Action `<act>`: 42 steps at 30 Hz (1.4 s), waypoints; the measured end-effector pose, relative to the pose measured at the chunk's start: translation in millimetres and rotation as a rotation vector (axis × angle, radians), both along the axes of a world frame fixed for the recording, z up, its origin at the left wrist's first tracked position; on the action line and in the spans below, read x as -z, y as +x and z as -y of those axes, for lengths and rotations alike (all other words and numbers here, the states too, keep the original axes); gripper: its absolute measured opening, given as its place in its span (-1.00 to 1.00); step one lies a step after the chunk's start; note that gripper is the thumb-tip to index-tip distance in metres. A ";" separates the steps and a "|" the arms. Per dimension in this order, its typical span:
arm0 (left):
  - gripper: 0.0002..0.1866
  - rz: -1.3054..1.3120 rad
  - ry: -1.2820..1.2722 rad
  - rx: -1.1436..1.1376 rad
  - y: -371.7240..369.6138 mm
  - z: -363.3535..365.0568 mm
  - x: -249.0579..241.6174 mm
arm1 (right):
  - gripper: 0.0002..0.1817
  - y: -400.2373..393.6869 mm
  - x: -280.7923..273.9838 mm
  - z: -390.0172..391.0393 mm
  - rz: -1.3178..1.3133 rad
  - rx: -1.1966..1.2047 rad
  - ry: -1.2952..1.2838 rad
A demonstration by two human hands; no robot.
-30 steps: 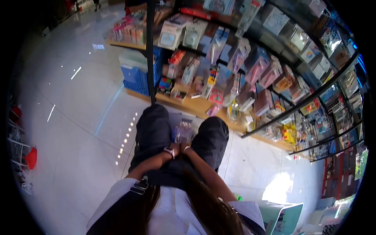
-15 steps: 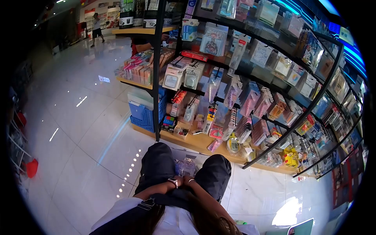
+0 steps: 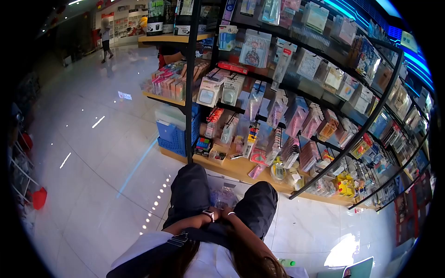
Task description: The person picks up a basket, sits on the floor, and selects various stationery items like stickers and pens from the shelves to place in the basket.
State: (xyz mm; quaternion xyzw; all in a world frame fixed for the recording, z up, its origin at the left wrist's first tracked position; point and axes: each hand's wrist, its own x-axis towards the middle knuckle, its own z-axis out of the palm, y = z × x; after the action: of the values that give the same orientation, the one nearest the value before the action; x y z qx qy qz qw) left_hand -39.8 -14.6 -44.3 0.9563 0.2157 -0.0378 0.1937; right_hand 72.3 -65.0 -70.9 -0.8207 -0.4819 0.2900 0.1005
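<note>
Between my bent knees, a clear, crinkled plastic packet [image 3: 224, 197] with small purplish contents catches the light. My left hand [image 3: 216, 213], with a square watch on its wrist, is closed at the packet's near edge. Close against it is my right hand [image 3: 225, 212], which has a pale band on the wrist and is closed at the same edge. Most of my fingers are hidden by the backs of my hands. Dark trousers [image 3: 190, 187] cover my knees on both sides of the packet.
A black-framed shelf rack [image 3: 296, 116] of hanging packaged goods stands ahead and to the right. A blue basket [image 3: 172, 136] sits at its left end. Near my right side are a green-capped bottle [image 3: 287, 262] and a teal panel [image 3: 359, 268]. Far left, a person [image 3: 105, 39] stands on the tiled floor.
My view has shifted slightly, so the rack and floor sit a little further right. The distant person has moved left. More of the green-capped bottle shows. My hands stay together at the packet.
</note>
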 end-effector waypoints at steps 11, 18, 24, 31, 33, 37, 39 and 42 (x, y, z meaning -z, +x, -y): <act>-0.84 0.459 -0.805 0.133 51.9 -121.7 -354.4 | -0.59 -43.8 -29.7 -3.3 0.153 -0.037 0.033; -0.79 1.353 0.001 -0.072 120.8 -264.4 -490.8 | -0.55 -30.9 40.2 -15.8 0.110 -0.175 -0.015; -0.31 1.427 0.358 -0.587 193.2 -386.3 -537.5 | -0.53 -10.7 57.5 -13.5 0.282 -0.107 0.178; -0.10 1.293 0.297 -0.697 223.8 -426.1 -563.5 | -0.58 34.1 -173.5 11.5 -0.038 0.146 0.797; -0.06 1.251 0.266 -0.702 230.2 -426.8 -568.1 | -0.62 52.3 -211.4 36.5 0.047 0.142 0.852; -0.04 1.321 0.186 -0.788 245.7 -444.1 -568.2 | -0.68 84.3 -252.7 90.9 0.112 0.290 0.747; -0.09 1.307 0.247 -0.827 246.8 -442.3 -568.0 | -0.69 99.0 -262.6 114.9 0.198 0.376 0.694; -0.14 1.285 0.313 -0.853 243.5 -438.9 -565.8 | -0.72 115.2 -291.4 131.5 0.242 0.432 0.756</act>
State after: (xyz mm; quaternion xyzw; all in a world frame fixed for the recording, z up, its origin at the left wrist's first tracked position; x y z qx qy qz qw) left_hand 203.7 424.3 521.6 0.6415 0.4126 0.6311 0.1412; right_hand 187.6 -196.5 220.5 -0.8362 -0.3797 -0.0322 0.3943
